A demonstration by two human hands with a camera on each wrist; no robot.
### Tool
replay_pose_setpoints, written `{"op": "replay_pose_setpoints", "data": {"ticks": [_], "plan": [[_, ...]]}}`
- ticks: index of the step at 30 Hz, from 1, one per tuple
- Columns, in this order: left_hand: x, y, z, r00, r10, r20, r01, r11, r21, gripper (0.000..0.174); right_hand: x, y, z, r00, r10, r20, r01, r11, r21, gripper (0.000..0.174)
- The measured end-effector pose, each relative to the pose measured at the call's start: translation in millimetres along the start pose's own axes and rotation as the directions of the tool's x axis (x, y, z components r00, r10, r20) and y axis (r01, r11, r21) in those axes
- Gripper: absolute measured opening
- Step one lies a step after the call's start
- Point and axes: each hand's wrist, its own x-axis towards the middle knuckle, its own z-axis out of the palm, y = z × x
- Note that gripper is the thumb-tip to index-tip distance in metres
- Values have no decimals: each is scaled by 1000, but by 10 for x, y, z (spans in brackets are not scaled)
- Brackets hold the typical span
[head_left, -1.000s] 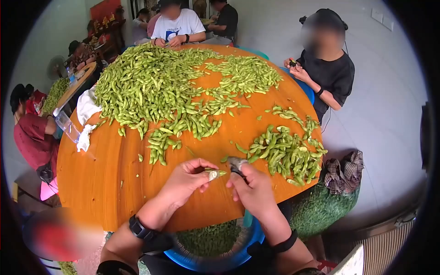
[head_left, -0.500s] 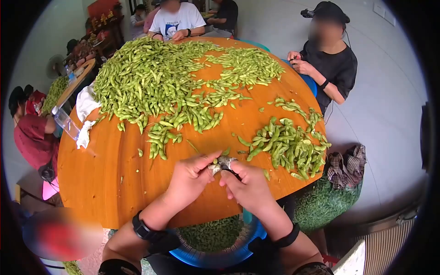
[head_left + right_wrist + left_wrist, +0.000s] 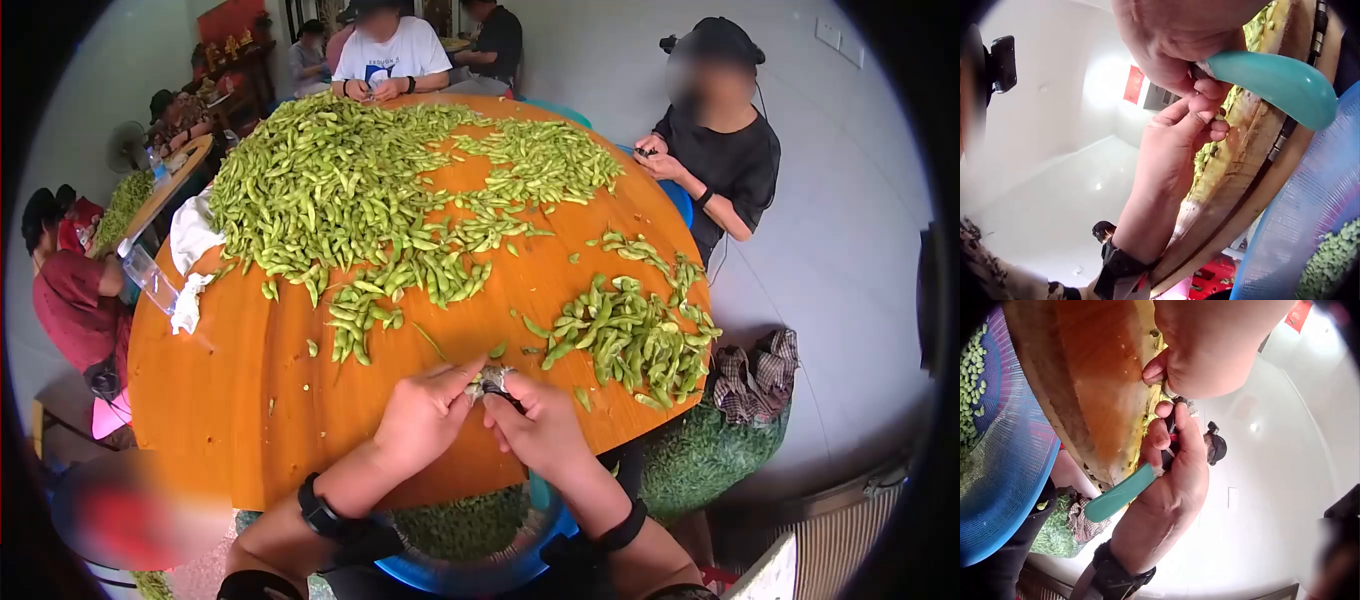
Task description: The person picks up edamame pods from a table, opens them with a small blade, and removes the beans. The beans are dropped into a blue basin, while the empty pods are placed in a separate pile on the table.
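Note:
My left hand [image 3: 425,412] and right hand [image 3: 540,425] meet over the table's near edge, fingertips against each other. Between the left thumb and fingers is pinched a green soybean pod [image 3: 1220,114], mostly covered by the fingers. My right hand grips a tool with a teal handle [image 3: 1119,494]; the handle sticks out below the palm and the working end is hidden among the fingers. Something whitish wraps the right thumb near the pod. Loose pods [image 3: 630,340] lie in a heap right of the hands.
A large pod pile [image 3: 320,190] covers the table's far left. Below the near edge stands a blue mesh basket [image 3: 1029,512] of shelled green beans. A full green sack [image 3: 715,455] sits at right. A bottle [image 3: 148,275] lies by white cloth; a person in black [image 3: 720,150] sits across.
The hands were apart, the left showing the pod; they have come together, and the right hand's tool has moved left to the pod. They stay joined since half a second ago.

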Motion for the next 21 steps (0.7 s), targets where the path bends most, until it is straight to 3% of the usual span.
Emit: {"op": "replay_pose_setpoints", "data": {"ticks": [4,9,16,18,19,21], "plan": [[17,-39,-31,993,-82,81,91,989,-117,41,30,6,-21,1000,21,19,-22,997,76,14],[11,-145,18,964,-189,186,253,868,-428,43,33,-73,-36,994,104,44,-108,989,103,9],[5,-181,41,965,-150,217,242,830,-502,41,50,-6,-85,988,141,63,-152,956,249,9],[11,-189,45,939,-185,289,331,709,-622,40,50,-14,-118,987,142,73,-156,957,243,9],[36,-166,7,938,-189,289,334,709,-621,40,54,-21,-134,983,171,68,-183,951,251,9],[114,-85,-103,832,-316,455,554,498,-667,38,53,-49,-132,978,196,70,-207,943,260,9]]}}
